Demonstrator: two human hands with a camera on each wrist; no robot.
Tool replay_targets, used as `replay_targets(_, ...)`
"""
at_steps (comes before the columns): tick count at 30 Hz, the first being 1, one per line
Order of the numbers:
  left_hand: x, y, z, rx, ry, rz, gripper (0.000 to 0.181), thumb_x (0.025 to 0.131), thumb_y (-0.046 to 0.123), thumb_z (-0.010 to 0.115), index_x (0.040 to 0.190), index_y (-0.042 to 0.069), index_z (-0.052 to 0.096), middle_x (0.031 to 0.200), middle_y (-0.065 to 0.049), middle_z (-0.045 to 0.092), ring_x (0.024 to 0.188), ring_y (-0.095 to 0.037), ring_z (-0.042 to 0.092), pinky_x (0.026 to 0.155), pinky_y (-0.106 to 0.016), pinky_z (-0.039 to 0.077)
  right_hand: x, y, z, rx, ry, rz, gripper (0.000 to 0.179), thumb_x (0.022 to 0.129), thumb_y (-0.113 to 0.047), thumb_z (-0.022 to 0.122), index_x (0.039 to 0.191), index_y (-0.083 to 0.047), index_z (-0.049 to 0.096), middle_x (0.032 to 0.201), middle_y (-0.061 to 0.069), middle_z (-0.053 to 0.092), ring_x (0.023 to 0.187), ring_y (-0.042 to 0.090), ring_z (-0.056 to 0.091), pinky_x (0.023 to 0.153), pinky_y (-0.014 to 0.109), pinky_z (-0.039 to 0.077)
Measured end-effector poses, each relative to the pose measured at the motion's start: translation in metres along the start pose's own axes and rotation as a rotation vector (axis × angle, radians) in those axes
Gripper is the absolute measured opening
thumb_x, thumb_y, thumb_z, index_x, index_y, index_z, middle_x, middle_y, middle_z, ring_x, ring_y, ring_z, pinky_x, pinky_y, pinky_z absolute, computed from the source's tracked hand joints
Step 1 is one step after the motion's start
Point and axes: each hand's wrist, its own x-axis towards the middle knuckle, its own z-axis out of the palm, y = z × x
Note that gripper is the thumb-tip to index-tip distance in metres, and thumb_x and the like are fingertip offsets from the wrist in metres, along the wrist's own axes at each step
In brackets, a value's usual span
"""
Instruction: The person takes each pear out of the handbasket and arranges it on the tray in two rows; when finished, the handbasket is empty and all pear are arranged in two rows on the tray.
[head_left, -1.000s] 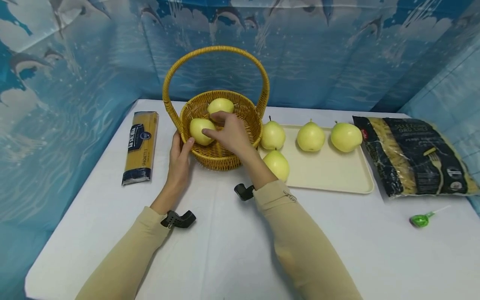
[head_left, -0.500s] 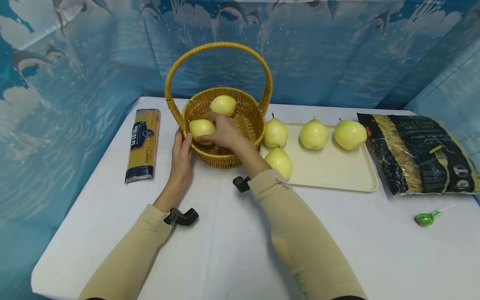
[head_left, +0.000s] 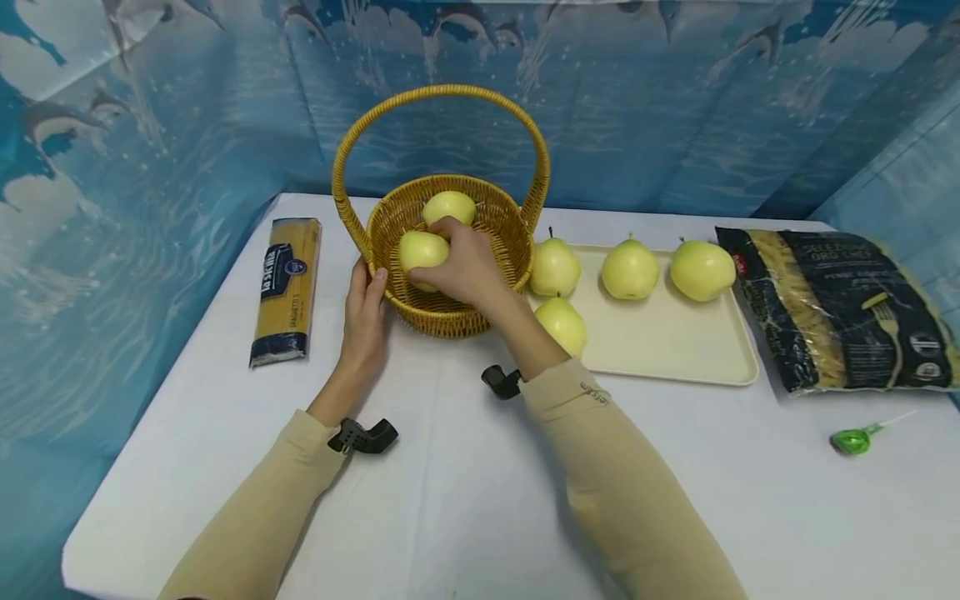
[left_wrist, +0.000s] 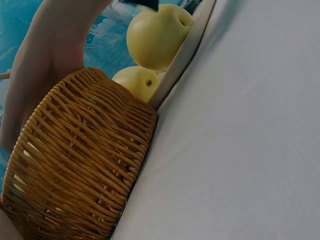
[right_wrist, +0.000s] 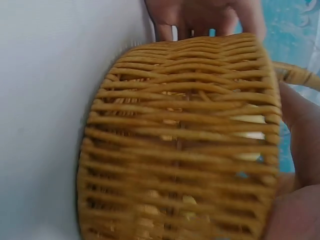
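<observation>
A wicker basket [head_left: 442,325] with a tall hooped handle stands at the back of the table. My left hand [head_left: 363,321] holds its left side, thumb at the rim and fingers along the outer wall. My right hand [head_left: 468,267] reaches inside over the front right rim and grips a yellow-green pear [head_left: 422,250] between thumb and fingers. Behind it in the basket lies another pear [head_left: 450,207]. In the right wrist view the woven wall [right_wrist: 180,135] hides most of the inside. The left wrist view shows the basket's side [left_wrist: 80,155] close up.
Right of the basket, a cream tray [head_left: 667,354] bears several pears [head_left: 630,268]. A black pasta bag [head_left: 847,308] lies beyond it, with a green lollipop [head_left: 851,440] in front. A spaghetti packet [head_left: 285,292] lies at left. A blue dolphin-print curtain [head_left: 637,108] hangs behind.
My right hand has closed round the front pear and shifted it right, away from the basket's left wall. My left hand stays at the basket's side.
</observation>
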Motion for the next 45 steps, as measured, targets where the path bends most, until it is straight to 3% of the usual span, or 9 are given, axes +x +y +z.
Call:
replay_targets(7, -0.002, -0.002, 0.003, 0.015, -0.005, -0.002, 0.064, 0.113, 0.042, 0.041, 0.169, 0.018, 0.021, 0.171, -0.006, 0.033, 0.159, -0.019, 0.029, 0.133, -0.037, 0.021, -0.044, 0.008, -0.027, 0.094, 0.140, -0.026, 0.068, 0.081, -0.039, 0.085, 0.143, -0.023, 0.061, 0.138, -0.001, 0.068, 0.123, 0.026, 0.056, 0.100, 0.047, 0.049)
replay_targets(13, 0.000, -0.003, -0.001, 0.009, -0.003, 0.006, 0.064, 0.113, 0.038, 0.040, 0.170, 0.017, 0.019, 0.172, -0.007, 0.031, 0.160, -0.019, 0.027, 0.134, -0.039, 0.019, -0.079, 0.015, -0.059, 0.172, 0.172, -0.075, 0.068, 0.084, -0.039, 0.086, 0.145, -0.023, 0.060, 0.134, 0.002, 0.069, 0.121, 0.019, 0.063, 0.097, 0.046, 0.056)
replay_targets(19, -0.001, -0.003, 0.000, -0.006, -0.013, 0.013, 0.064, 0.113, 0.041, 0.041, 0.169, 0.016, 0.021, 0.170, -0.009, 0.034, 0.158, -0.018, 0.029, 0.133, -0.038, 0.021, -0.116, 0.040, -0.088, 0.198, 0.159, -0.016, 0.067, 0.087, -0.037, 0.086, 0.147, -0.024, 0.058, 0.141, 0.002, 0.065, 0.128, 0.021, 0.063, 0.094, 0.049, 0.061)
replay_targets(23, -0.002, -0.003, 0.000, 0.003, -0.012, 0.025, 0.065, 0.113, 0.044, 0.041, 0.169, 0.017, 0.023, 0.169, -0.008, 0.035, 0.158, -0.017, 0.030, 0.132, -0.037, 0.022, -0.140, 0.059, -0.107, 0.144, 0.188, 0.040, 0.067, 0.089, -0.037, 0.085, 0.148, -0.022, 0.058, 0.141, 0.004, 0.063, 0.129, 0.023, 0.061, 0.095, 0.051, 0.061)
replay_targets(26, -0.002, -0.002, 0.000, 0.007, -0.014, 0.031, 0.065, 0.113, 0.044, 0.041, 0.168, 0.017, 0.023, 0.169, -0.008, 0.035, 0.158, -0.019, 0.031, 0.132, -0.038, 0.023, -0.154, 0.074, -0.120, 0.091, 0.235, 0.079, 0.068, 0.091, -0.039, 0.083, 0.150, -0.018, 0.057, 0.142, 0.007, 0.063, 0.128, 0.027, 0.062, 0.094, 0.044, 0.061)
replay_targets(29, -0.002, -0.001, -0.001, 0.008, -0.021, 0.025, 0.065, 0.113, 0.044, 0.041, 0.168, 0.017, 0.023, 0.169, -0.008, 0.035, 0.158, -0.019, 0.032, 0.132, -0.038, 0.023, -0.164, 0.089, -0.130, 0.049, 0.281, 0.124, 0.068, 0.092, -0.040, 0.081, 0.151, -0.015, 0.056, 0.141, 0.010, 0.063, 0.128, 0.030, 0.062, 0.090, 0.036, 0.056)
replay_targets(32, -0.002, 0.000, -0.002, 0.021, -0.024, 0.025, 0.064, 0.113, 0.044, 0.040, 0.168, 0.016, 0.023, 0.168, -0.009, 0.036, 0.157, -0.019, 0.032, 0.132, -0.038, 0.024, -0.169, 0.102, -0.138, 0.021, 0.299, 0.183, 0.069, 0.093, -0.041, 0.079, 0.151, -0.012, 0.055, 0.140, 0.015, 0.063, 0.128, 0.035, 0.060, 0.087, 0.036, 0.049)
replay_targets(40, -0.001, 0.004, -0.004, 0.030, -0.018, 0.030, 0.064, 0.112, 0.045, 0.041, 0.168, 0.016, 0.024, 0.166, -0.011, 0.039, 0.156, -0.023, 0.035, 0.132, -0.039, 0.025, -0.170, 0.122, -0.138, -0.087, 0.237, 0.317, 0.074, 0.093, -0.051, 0.076, 0.148, -0.006, 0.056, 0.138, 0.025, 0.064, 0.127, 0.042, 0.059, 0.091, 0.051, 0.050)
replay_targets(45, -0.003, 0.000, -0.002, 0.019, -0.024, 0.016, 0.065, 0.112, 0.045, 0.041, 0.168, 0.016, 0.024, 0.165, -0.012, 0.039, 0.156, -0.022, 0.035, 0.132, -0.038, 0.025, -0.174, 0.133, -0.137, -0.168, 0.212, 0.328, 0.074, 0.093, -0.052, 0.075, 0.140, 0.002, 0.059, 0.131, 0.026, 0.065, 0.119, 0.041, 0.061, 0.083, 0.044, 0.052)
